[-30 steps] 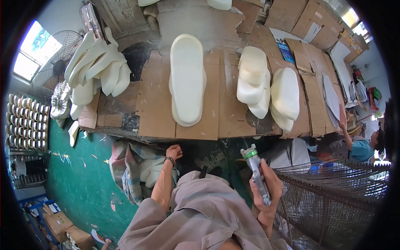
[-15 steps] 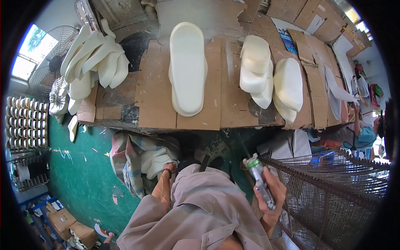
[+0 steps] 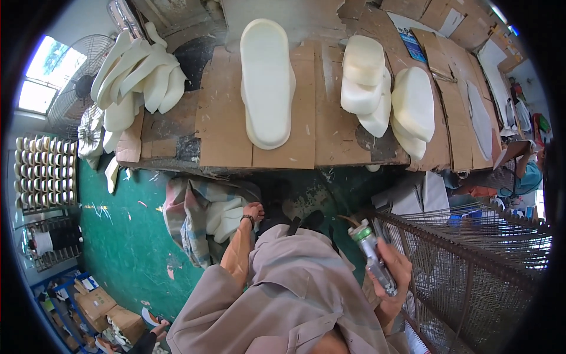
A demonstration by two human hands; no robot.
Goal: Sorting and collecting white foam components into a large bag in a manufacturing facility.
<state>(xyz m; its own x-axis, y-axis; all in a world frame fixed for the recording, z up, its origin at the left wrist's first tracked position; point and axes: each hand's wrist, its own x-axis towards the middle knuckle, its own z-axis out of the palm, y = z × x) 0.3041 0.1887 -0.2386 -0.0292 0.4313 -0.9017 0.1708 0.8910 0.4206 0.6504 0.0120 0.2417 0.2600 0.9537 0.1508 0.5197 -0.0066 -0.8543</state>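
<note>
My right hand (image 3: 394,271) is wrapped round a silver spray gun (image 3: 372,257) with a green ring, held low in front of the table. My left hand (image 3: 253,211), curled closed, is beside a checked cloth sack (image 3: 184,221) under the table edge. White foam pieces (image 3: 225,218) show in the sack's mouth; whether the fingers hold anything is hidden. Ahead, a large cream foam sole (image 3: 266,88) lies lengthwise on brown cardboard (image 3: 221,118), untouched by either hand.
Cream foam pieces are piled at the table's left (image 3: 144,74); two small stacks (image 3: 362,76) (image 3: 413,106) lie at right. A wire-mesh rack (image 3: 471,253) is close to my right arm. A fan (image 3: 79,82) and a loaded rack (image 3: 47,174) stand left. Another person (image 3: 519,171) is at far right.
The view has shifted, so the table sits slightly higher in it. My left hand has moved forward, away from the foam pieces in the sack. The spray gun stays in my right hand.
</note>
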